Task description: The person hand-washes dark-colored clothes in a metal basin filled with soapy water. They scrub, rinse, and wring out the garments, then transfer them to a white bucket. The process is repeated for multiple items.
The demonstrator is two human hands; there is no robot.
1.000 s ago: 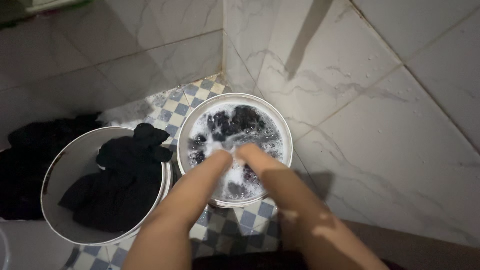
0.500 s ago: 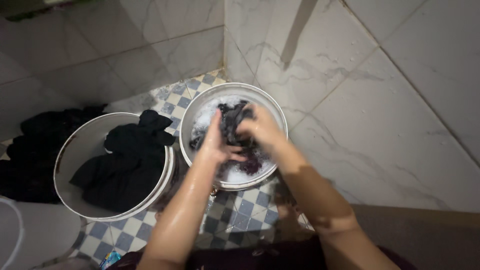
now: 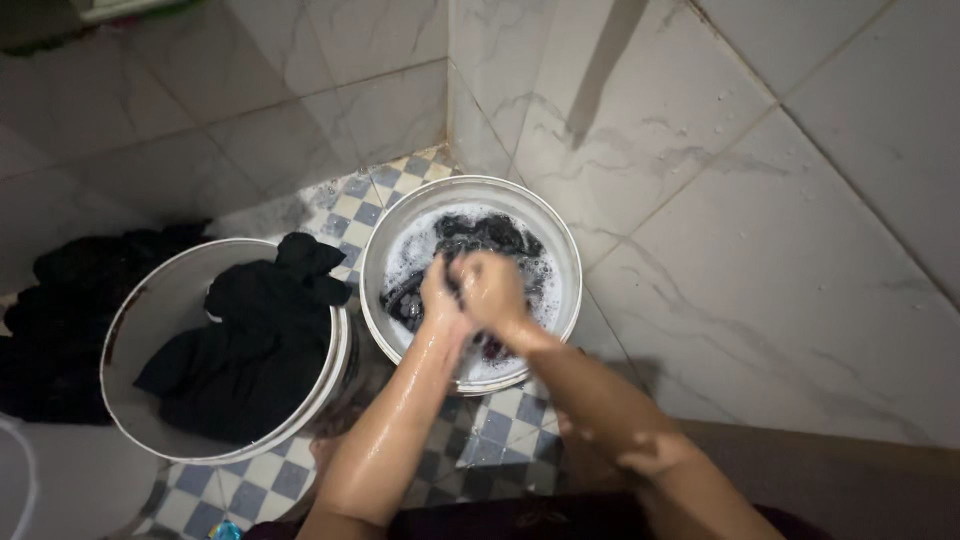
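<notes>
Left hand (image 3: 437, 297) and right hand (image 3: 490, 288) pressed together, fingers closed on dark wet cloth (image 3: 487, 236) inside right white bucket (image 3: 565, 250) w/ soapy water. Left white bucket (image 3: 135, 420), just beside, holds black garment (image 3: 250, 335). Dark clothes pile (image 3: 55, 320) on checkered floor (image 3: 500, 425) at far left.
</notes>
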